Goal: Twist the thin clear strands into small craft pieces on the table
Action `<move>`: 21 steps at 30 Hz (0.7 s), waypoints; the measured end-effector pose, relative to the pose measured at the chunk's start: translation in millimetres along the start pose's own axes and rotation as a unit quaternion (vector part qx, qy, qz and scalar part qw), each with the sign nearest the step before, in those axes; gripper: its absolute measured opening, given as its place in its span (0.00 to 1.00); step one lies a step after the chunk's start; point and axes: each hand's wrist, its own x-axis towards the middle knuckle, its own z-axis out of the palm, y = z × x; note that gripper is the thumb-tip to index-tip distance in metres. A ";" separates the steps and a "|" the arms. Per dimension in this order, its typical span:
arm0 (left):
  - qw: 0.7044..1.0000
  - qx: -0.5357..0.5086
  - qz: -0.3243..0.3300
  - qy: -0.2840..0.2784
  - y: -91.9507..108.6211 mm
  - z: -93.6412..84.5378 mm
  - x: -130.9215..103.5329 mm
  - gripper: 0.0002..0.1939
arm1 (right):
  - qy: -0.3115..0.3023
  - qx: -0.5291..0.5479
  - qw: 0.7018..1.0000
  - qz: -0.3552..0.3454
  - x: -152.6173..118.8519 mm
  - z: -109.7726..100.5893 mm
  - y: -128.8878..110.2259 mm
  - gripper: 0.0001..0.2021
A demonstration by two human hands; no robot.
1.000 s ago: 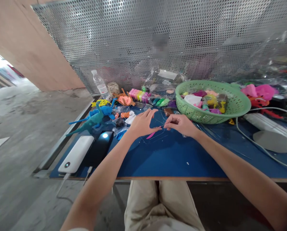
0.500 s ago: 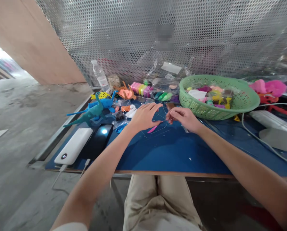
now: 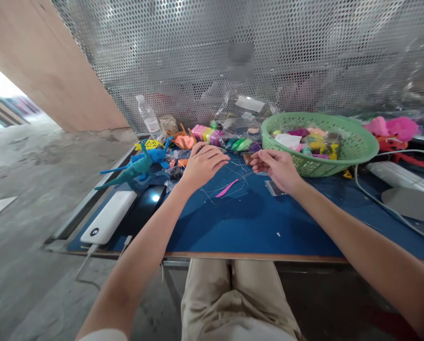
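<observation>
Left of the pink tool [image 3: 227, 188], the left hand [image 3: 203, 166] hung unclenched; right of it, the right hand [image 3: 278, 169] curled, its grasp unclear; nearby thin strands [image 3: 246, 175] seemingly called for pinching.

Reaches in from 7 o'clock with the bare left forearm [image 3: 151, 232], slanting toward 1 o'clock, and from 4 o'clock with the bare right forearm [image 3: 347, 232], slanting toward 10. Holds the left hand [image 3: 203, 165] near the centre of the view, back up, with fingers lightly bent and pointing between 2 and 3 o'clock. Holds the right hand [image 3: 278, 168] at 3 o'clock from it, with fingers curled loosely and pointing toward 9. Sets both sets of fingertips apart, facing across a gap. Bends neither the left wrist [image 3: 183, 187] nor the right wrist [image 3: 297, 188] sharply.
</observation>
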 end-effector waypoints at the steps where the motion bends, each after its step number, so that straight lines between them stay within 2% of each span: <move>1: 1.000 0.000 -0.009 -0.001 0.5 0.7 0.0 0.12 | 0.001 -0.027 1.000 -0.014 -0.4 0.2 0.5 0.20; 3: 1.000 -0.005 -0.028 -0.003 2.1 2.5 0.1 0.12 | 0.032 -0.124 0.989 -0.080 -2.1 0.9 -1.3 0.23; 4: 0.999 -0.011 -0.035 -0.004 3.0 3.5 0.2 0.12 | 0.058 -0.187 0.972 -0.131 -3.1 1.1 -3.9 0.25; 6: 0.998 -0.038 -0.044 -0.009 4.8 6.2 0.6 0.12 | 0.090 -0.324 0.912 -0.236 -5.2 1.3 -11.1 0.30; 8: 0.995 -0.086 -0.050 -0.021 7.1 9.0 1.0 0.13 | 0.043 -0.408 0.861 -0.299 -6.7 1.7 -17.7 0.27; 10: 0.989 -0.129 -0.060 -0.030 10.4 11.2 1.6 0.13 | -0.032 -0.443 0.841 -0.310 -7.7 3.4 -20.1 0.22; 11: 0.988 -0.139 -0.064 -0.033 12.5 11.7 1.8 0.13 | -0.059 -0.444 0.842 -0.300 -8.2 4.9 -19.7 0.20; 13: 0.988 -0.137 -0.070 -0.032 17.2 11.4 2.1 0.13 | -0.089 -0.422 0.865 -0.256 -9.8 8.6 -16.9 0.17; 17: 0.991 -0.114 -0.062 -0.023 25.0 8.3 2.0 0.11 | -0.083 -0.331 0.927 -0.158 -15.1 15.8 -14.8 0.14; 21: 0.997 -0.064 -0.038 -0.002 27.6 7.8 1.0 0.10 | -0.076 -0.263 0.955 -0.112 -21.6 20.0 -21.1 0.13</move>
